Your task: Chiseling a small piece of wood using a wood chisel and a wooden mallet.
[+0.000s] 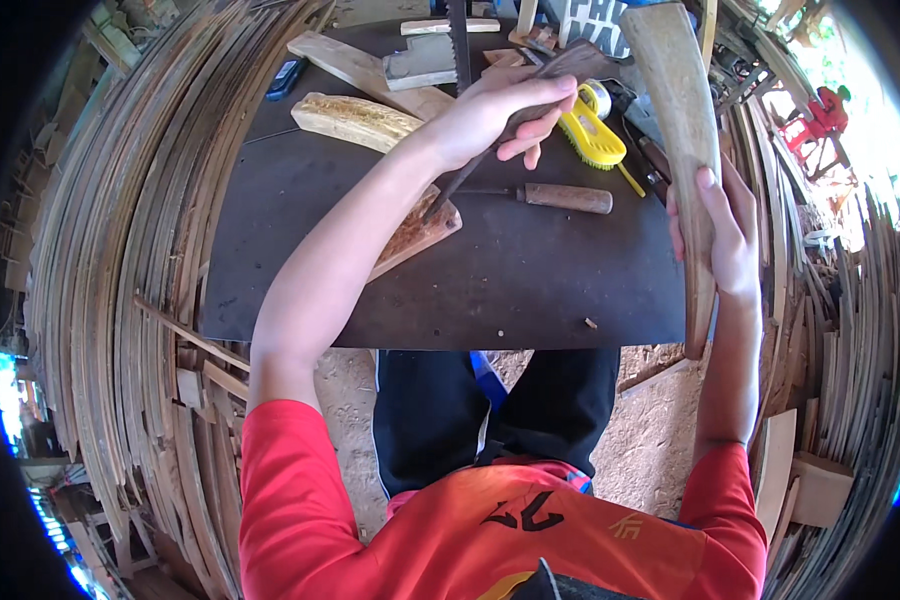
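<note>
Hands work above a dark table (530, 290) that stands among stacked wooden strips (130, 230). On the right, the right hand (722, 232) holds a long curved piece of wood (682, 110); its fingers (712, 192) are wrapped round the middle of the piece, closed firmly on it. This piece runs from the far right of the table down past the near right edge, standing almost upright and a little tilted.

From the left, the left hand (495, 115) reaches over the far middle of the table. Its fingers (540, 122) are curled shut around a thin dark metal tool (470, 170), which slants down to the near left. The lower end of this tool touches or lies just over a flat wooden piece (415, 235) on the table; I cannot tell which.

Just to the right of that piece lies a tool with a wooden handle (567, 197). Farther away, near the left hand, is a yellow brush (592, 135). At the far left of the table rests a pale, rough block of wood (355, 120).
</note>
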`<move>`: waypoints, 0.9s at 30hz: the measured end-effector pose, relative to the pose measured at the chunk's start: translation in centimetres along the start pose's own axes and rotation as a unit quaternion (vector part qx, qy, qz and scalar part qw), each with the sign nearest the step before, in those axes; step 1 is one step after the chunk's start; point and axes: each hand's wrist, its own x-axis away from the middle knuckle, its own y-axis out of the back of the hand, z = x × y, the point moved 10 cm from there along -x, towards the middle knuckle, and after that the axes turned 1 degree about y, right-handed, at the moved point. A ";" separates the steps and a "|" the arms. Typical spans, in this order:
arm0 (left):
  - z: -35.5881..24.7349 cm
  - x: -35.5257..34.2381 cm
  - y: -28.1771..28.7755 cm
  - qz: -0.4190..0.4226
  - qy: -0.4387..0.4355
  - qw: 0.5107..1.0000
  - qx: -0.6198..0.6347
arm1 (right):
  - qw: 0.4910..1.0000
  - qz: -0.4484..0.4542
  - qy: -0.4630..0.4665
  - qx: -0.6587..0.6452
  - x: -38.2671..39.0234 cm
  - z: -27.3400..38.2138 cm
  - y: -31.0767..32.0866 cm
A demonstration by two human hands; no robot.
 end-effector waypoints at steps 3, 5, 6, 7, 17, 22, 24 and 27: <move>0.7 0.3 1.8 -0.052 -0.010 0.999 -0.004 | 0.999 0.011 -0.004 -0.034 -2.4 -1.1 -0.5; 0.5 0.6 2.4 -0.068 -0.024 0.997 -0.036 | 0.997 0.028 -0.020 -0.063 -3.7 -2.6 -0.6; 0.4 0.8 2.7 -0.077 -0.031 0.995 -0.053 | 0.996 0.038 -0.028 -0.077 -4.2 -3.2 -0.9; 0.4 0.9 2.5 -0.074 -0.034 0.994 -0.066 | 0.996 0.038 -0.036 -0.078 -4.3 -3.6 -1.2; 1.3 1.2 2.2 -0.049 0.002 0.998 -0.027 | 0.984 0.052 -0.093 -0.145 -4.0 -6.9 0.7; 3.4 0.4 1.3 -0.052 0.040 0.997 -0.049 | 0.974 0.068 -0.113 -0.184 -3.9 -7.8 0.5; 3.4 0.3 0.7 -0.041 0.039 0.997 -0.049 | 0.981 0.046 -0.115 -0.151 -3.6 -7.3 0.0; 3.9 0.1 -0.4 0.001 0.031 0.997 -0.074 | 0.983 0.037 -0.118 -0.134 -3.6 -7.4 -0.1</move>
